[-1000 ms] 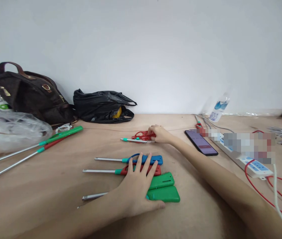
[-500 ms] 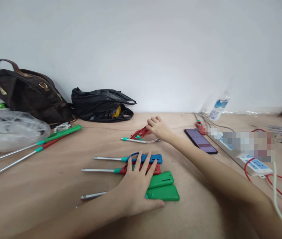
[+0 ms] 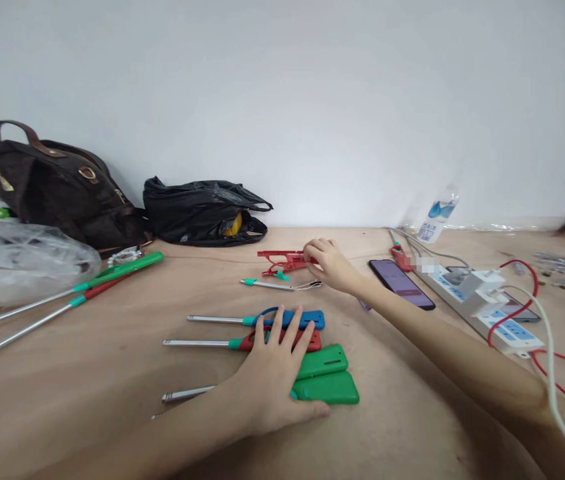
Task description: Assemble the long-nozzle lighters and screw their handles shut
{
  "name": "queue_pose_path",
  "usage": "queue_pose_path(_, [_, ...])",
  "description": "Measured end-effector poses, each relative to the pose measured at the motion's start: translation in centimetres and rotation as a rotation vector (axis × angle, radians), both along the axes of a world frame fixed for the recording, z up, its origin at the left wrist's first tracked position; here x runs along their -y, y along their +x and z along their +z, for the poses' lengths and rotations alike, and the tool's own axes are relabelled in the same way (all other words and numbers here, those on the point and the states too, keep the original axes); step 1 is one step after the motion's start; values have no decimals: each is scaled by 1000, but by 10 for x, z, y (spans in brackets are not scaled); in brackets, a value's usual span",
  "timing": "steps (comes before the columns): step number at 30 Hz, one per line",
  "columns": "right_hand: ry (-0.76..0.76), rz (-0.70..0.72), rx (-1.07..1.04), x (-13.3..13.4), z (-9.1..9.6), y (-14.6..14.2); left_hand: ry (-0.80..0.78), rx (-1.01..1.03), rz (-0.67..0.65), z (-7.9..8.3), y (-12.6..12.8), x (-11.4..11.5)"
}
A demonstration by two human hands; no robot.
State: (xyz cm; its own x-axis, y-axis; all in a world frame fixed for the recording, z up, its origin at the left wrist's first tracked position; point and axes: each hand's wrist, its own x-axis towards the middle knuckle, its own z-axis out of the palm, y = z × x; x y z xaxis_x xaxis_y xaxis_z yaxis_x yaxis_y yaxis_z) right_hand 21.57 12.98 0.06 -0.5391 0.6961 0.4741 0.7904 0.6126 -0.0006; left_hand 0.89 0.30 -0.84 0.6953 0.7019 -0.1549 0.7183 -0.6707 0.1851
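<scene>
My left hand [image 3: 272, 373] lies flat with fingers spread over a row of long-necked gas lighters: a blue lighter [image 3: 307, 319], a red lighter [image 3: 197, 343] and two green lighters [image 3: 330, 388]. The palm hides parts of the red and green ones. Farther back, my right hand [image 3: 330, 263] has curled fingers closed on the right end of a red lighter casing [image 3: 282, 256]. Its fingertips partly cover that end. Below the casing rest a small teal trigger piece [image 3: 279, 275] and a loose metal lighter tube [image 3: 270, 285] with wires.
At left are two more long lighters [image 3: 117, 272], a clear plastic bag [image 3: 22, 260] and a dark handbag [image 3: 57, 187]. A black plastic bag [image 3: 202, 210] sits against the wall. To the right lie a phone [image 3: 400, 283], a power strip [image 3: 517, 337] with cables and a water bottle [image 3: 440, 213].
My right hand has shifted slightly right and down, fingers now curled at the red casing's end. The casing sits a little farther back, apart from the teal piece. My left hand stays put.
</scene>
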Motion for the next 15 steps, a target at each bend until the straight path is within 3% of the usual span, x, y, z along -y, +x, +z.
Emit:
queue_pose_path(4, [-240,115,30,25,-4,1,14,8,-17,0,0,0])
queue_pose_path(7, [-286,140,54,36,-7,2,-4,-25,-9,4,1,0])
queue_pose_path(12, [-200,-100,5,23,-6,20,-9,-39,-2,6,2,0])
queue_pose_path(15, [-180,-222,127,10,-7,34,-5,-40,-5,5,2,3])
